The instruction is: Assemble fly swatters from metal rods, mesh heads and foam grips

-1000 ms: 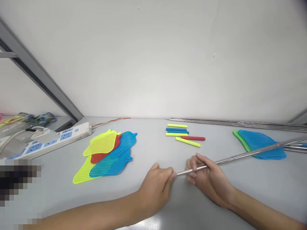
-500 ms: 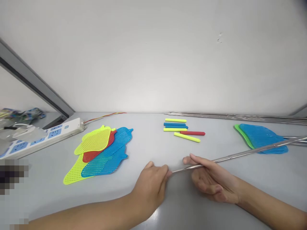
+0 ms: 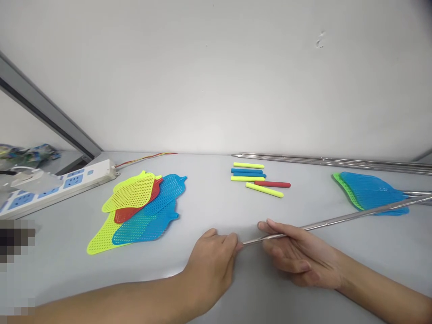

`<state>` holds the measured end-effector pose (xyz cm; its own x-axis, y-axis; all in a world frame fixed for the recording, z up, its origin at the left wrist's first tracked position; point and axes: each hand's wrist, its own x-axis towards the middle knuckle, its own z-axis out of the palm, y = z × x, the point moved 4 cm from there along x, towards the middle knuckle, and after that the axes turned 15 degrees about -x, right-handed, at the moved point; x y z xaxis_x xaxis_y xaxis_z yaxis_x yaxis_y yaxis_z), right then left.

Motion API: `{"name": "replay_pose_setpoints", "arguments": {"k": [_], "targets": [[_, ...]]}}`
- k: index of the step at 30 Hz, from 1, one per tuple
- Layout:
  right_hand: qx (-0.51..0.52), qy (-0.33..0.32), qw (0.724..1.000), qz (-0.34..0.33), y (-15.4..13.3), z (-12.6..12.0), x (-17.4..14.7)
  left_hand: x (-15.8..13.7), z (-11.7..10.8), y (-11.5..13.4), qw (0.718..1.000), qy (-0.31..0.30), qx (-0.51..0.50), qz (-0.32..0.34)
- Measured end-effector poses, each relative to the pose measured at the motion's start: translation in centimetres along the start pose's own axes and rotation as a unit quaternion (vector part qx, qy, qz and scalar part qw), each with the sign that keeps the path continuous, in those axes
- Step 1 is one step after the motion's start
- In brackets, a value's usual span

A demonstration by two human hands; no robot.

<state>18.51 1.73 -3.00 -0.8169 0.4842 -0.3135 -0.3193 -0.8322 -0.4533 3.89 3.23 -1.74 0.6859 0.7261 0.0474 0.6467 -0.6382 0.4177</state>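
Note:
A shiny telescopic metal rod [image 3: 326, 223] slants across the front right, rising toward the right edge. My left hand [image 3: 213, 263] is closed around its thin left end, which the fist hides. Just to the right, my right hand [image 3: 303, 258] is turned partly palm up, holding the rod between thumb and index finger while the other fingers curl loosely below. Beyond the hands lie several coloured plastic tubes with pointed ends, among them a red tube [image 3: 273, 184] and a yellow tube [image 3: 265, 190]. The rod's thicker part passes over blue fly swatter heads [image 3: 371, 191] at the right.
Yellow, red and blue mesh fly swatter heads [image 3: 148, 225] overlap in a pile at the left. A white power strip [image 3: 97, 173] with a plug stands beyond them. Several thin metal rods [image 3: 320, 161] lie along the wall at the back right.
Both hands keep their hold on the rod, with slightly more of its thin section showing between them. The whole view has shifted a little.

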Motion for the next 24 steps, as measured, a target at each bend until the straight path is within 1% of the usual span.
{"name": "replay_pose_setpoints", "arguments": {"k": [6,15,19,24], "targets": [[-0.035,-0.002,0.999,-0.010,0.3,0.4,0.3,-0.1,0.0,0.1,1.000,0.014,-0.011,0.009],[-0.068,0.011,0.997,-0.019,0.6,0.9,0.7,0.0,0.1,-0.1,1.000,-0.004,-0.013,-0.005],[-0.073,0.017,0.997,-0.020,0.6,1.1,0.8,0.1,0.0,0.1,1.000,-0.010,-0.016,0.000],[-0.084,0.028,0.996,-0.015,0.7,1.3,1.0,0.1,0.0,0.1,0.999,-0.004,-0.032,-0.011]]}}
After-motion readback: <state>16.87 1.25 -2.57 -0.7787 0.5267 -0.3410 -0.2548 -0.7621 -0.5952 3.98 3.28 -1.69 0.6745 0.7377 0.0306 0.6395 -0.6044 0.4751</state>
